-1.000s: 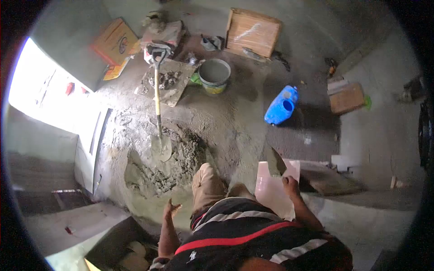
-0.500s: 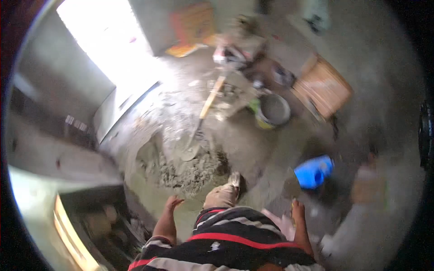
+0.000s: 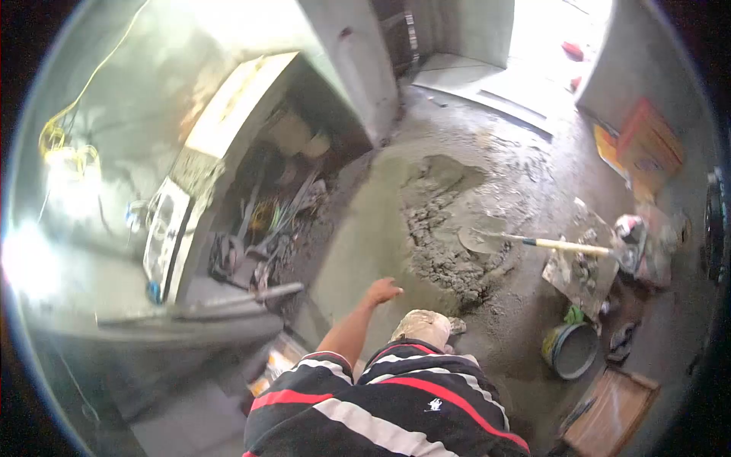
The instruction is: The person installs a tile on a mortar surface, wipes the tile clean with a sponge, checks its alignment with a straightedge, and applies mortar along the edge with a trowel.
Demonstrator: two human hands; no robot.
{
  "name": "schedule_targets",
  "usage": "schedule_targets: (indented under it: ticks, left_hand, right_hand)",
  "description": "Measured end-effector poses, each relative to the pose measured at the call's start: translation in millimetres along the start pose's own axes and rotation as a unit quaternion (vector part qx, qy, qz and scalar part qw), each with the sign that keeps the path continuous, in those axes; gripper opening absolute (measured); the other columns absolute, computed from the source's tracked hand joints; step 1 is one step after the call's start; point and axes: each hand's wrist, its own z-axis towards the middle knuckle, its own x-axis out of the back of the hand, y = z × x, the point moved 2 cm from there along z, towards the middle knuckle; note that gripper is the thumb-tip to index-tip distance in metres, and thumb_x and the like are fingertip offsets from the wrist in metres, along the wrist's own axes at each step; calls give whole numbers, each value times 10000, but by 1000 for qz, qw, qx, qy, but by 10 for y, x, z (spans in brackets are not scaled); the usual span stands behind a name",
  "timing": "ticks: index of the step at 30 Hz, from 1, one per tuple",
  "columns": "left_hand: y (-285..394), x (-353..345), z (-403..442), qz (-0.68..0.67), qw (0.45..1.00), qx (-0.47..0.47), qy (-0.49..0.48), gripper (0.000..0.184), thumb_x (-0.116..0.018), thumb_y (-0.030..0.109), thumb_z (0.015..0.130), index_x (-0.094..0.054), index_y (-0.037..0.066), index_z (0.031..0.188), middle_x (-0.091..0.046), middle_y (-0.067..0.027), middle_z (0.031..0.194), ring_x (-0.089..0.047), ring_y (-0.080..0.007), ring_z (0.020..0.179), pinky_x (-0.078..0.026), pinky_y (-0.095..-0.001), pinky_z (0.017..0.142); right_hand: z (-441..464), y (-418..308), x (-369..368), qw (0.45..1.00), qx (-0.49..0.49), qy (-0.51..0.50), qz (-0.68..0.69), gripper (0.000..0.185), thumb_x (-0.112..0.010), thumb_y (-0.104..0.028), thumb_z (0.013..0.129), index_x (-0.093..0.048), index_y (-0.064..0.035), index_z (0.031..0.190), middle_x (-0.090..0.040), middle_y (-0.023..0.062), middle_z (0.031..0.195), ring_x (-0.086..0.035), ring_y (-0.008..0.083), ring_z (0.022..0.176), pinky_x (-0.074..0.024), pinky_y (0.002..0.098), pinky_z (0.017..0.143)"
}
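My left hand (image 3: 383,291) is held over the smooth wet floor, with nothing in it and its fingers loosely apart. Ahead and to its right lies a heap of wet grey mortar (image 3: 449,259). A shovel (image 3: 567,245) rests with its blade on the mortar and its handle pointing right. My right hand is out of view. Near the shovel's grip is a dirty flat sheet (image 3: 571,283) with mortar lumps on it. A round bucket (image 3: 571,350) stands below the sheet.
A wooden board (image 3: 613,415) lies at the lower right, and an orange carton (image 3: 647,145) leans by the bright doorway. Left of me, a recess under a slab (image 3: 244,99) holds cables and debris. A long pipe (image 3: 259,295) juts out there. Yellow wire (image 3: 68,152) hangs on the wall.
The view has swung left, so the mortar, shovel and bucket now appear further right. My right hand, which held a trowel, has left view, as has the blue container. The left recess now shows more fully.
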Motion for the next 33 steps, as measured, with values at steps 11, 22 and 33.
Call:
schedule_targets:
  ticks: [11, 22, 33]
  left_hand:
    - [-2238, -1272, -3103, -24, 942, 317, 111, 664, -724, 540, 809, -725, -43, 1127, -712, -277, 1126, -696, -401, 1048, -532, -474, 947]
    - [-2918, -2359, -4231, -402, 831, 299, 242, 588, -695, 506, 871, -707, 30, 1217, -743, -176, 1075, -711, -292, 923, -558, -460, 807]
    - [-4179, 1667, -5101, -653, 498, -1, 571, 372, -678, 287, 975, -595, 73, 1267, -719, -105, 1079, -699, -213, 904, -575, -355, 754]
  right_hand:
    - [1565, -713, 1468, 984, 164, 31, 61, 384, -591, -319, 953, -672, 43, 855, -626, 162, 683, -638, 261, 578, -469, 444, 525]
    - [1918, -933, 452, 740, 470, -97, -472, 433, -638, -455, 882, -736, -78, 1071, -720, 246, 906, -712, 397, 843, -562, 505, 793]
    - [1280, -3247, 11, 724, 484, -65, -488, 322, -645, -387, 918, -749, -114, 1055, -729, 235, 893, -702, 445, 879, -553, 508, 795]
